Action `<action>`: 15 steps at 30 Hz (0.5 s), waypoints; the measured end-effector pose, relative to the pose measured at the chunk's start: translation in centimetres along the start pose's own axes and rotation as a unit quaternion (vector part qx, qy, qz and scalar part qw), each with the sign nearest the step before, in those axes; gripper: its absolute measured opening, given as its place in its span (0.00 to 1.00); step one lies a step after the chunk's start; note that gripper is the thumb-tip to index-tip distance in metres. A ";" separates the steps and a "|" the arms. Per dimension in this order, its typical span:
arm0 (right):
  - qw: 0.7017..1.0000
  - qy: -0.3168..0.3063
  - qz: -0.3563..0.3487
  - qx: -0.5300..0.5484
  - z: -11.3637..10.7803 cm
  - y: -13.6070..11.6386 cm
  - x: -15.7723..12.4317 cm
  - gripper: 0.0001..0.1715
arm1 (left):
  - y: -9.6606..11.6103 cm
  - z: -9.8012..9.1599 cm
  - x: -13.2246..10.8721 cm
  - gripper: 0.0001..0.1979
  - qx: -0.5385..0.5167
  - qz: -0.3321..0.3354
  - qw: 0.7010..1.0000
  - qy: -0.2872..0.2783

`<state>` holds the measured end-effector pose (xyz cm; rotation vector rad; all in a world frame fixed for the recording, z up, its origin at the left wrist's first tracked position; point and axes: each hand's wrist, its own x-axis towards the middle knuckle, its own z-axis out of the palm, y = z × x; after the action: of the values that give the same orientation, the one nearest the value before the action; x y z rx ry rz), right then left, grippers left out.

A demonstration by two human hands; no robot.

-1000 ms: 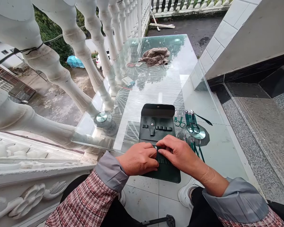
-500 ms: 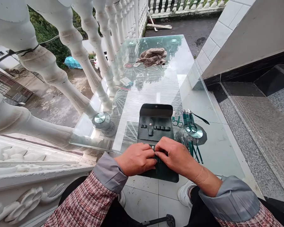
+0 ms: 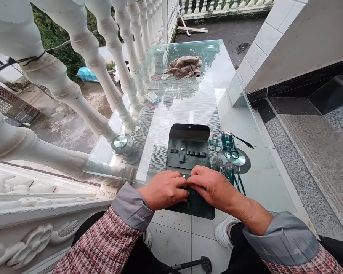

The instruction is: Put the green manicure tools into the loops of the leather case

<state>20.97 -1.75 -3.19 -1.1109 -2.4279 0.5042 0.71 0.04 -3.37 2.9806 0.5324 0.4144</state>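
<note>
An unfolded dark green manicure case [image 3: 175,160] lies at the near edge of the glass table, its upper flap raised and several of its loops bare. My left hand [image 3: 164,191] is closed over the lower half, fingers curled against it. My right hand [image 3: 213,186] meets it there, thumb and finger pinched by a small shiny metal tip. What the pinch holds is mostly hidden by the fingers. Right of the case are green-handled scissors [image 3: 215,147], nail clippers [image 3: 227,140] and slim green-handled tools [image 3: 240,183].
A crumpled brown cloth [image 3: 184,67] lies toward the far end of the glass table [image 3: 263,167], with a small card [image 3: 152,97] nearer its left side. White balusters [image 3: 103,53] line the left; stone steps [image 3: 308,148] rise on the right.
My right hand has shifted very slightly and its fingers have tightened toward the left fingertips. The case and the loose tools stay where they were.
</note>
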 end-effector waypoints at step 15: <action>0.999 -0.001 -0.053 -0.012 -0.1 0.0 -1.7 0.09 | 0.1 0.1 -0.1 0.14 -0.043 -0.064 0.997 0.024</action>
<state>22.07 -3.07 -3.50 -0.9859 -2.4845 0.4444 0.67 -0.12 -3.42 2.8408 0.6876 0.4843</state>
